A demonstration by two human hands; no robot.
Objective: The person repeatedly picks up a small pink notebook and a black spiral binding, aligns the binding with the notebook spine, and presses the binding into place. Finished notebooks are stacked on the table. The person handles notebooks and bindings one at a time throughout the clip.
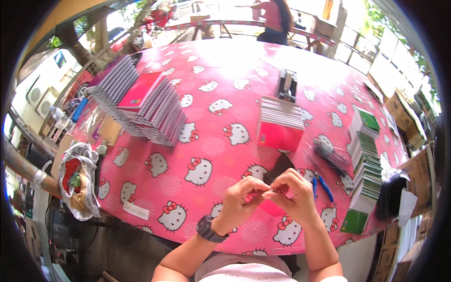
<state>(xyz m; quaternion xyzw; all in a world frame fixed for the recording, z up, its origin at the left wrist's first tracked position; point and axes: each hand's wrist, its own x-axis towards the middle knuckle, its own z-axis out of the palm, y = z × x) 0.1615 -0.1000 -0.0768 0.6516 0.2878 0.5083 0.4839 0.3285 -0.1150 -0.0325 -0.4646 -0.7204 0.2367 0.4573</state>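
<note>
Lying at the far left edge of the tabletop (206,141), covered in a pink cloth with white cat faces and red bows: a crumpled plastic bag (79,181) with red and green contents. Sitting just right of it near the front edge, a small white paper label (136,210). Fanning out further back on the left, two long slanting rows of spiral notebooks (155,113), grey-edged, with a red cover (139,90) resting on top.

Meeting over the front centre of the tabletop, the left hand (239,199) and the right hand (292,192), a dark wristwatch (208,229) circling the left wrist. Pinching together with the fingertips of both on a thin wire spiral (272,189), too small to make out clearly, held above a pink-red booklet (270,207) with a dark sheet (278,168) sticking up behind it.

Standing just behind the hands, a red-fronted stack of booklets (280,124), white-edged on top, and behind that a dark metal binding machine (287,85). Lying to the right of the hands, a bundle of dark wire spirals (331,157) and two blue pens (324,187). Leaning along the right edge, a tall row of green-covered notebooks (365,164), then a dark pile (391,195) in clear wrapping. Standing beyond the tabletop at the back, a person in a red top (275,19).
</note>
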